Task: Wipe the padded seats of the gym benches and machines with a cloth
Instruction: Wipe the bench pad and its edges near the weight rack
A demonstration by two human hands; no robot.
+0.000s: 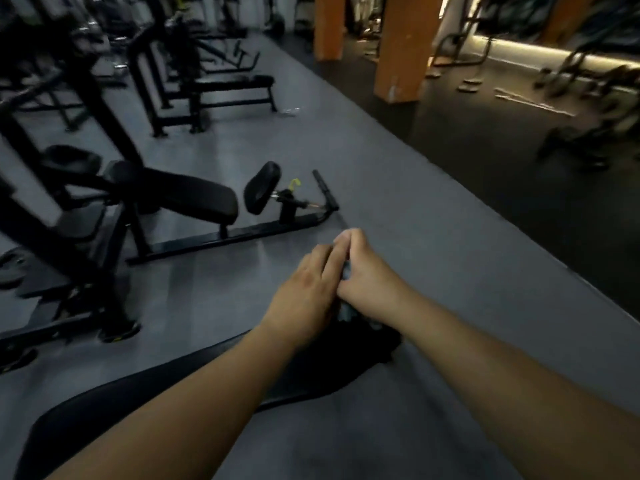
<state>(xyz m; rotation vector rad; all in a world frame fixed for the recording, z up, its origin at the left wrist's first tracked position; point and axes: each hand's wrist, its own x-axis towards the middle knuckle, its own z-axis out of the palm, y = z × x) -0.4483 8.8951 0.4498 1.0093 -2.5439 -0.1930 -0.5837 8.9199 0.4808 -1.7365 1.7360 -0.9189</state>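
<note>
Grey cloth (pixel 345 311) is bunched mid-frame between both hands, above the far end of the black padded seat (pixel 138 396). Right hand (pixel 367 275) grip is curled round the cloth. Left hand (pixel 304 296) has straightish fingers pressing the cloth's left side. Frame is dim and blurry.

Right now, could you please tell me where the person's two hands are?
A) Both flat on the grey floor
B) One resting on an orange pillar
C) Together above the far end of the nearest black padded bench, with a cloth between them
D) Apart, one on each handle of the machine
C: the left hand and right hand meet above the far end of the black padded bench, with the cloth bunched between them.
</note>
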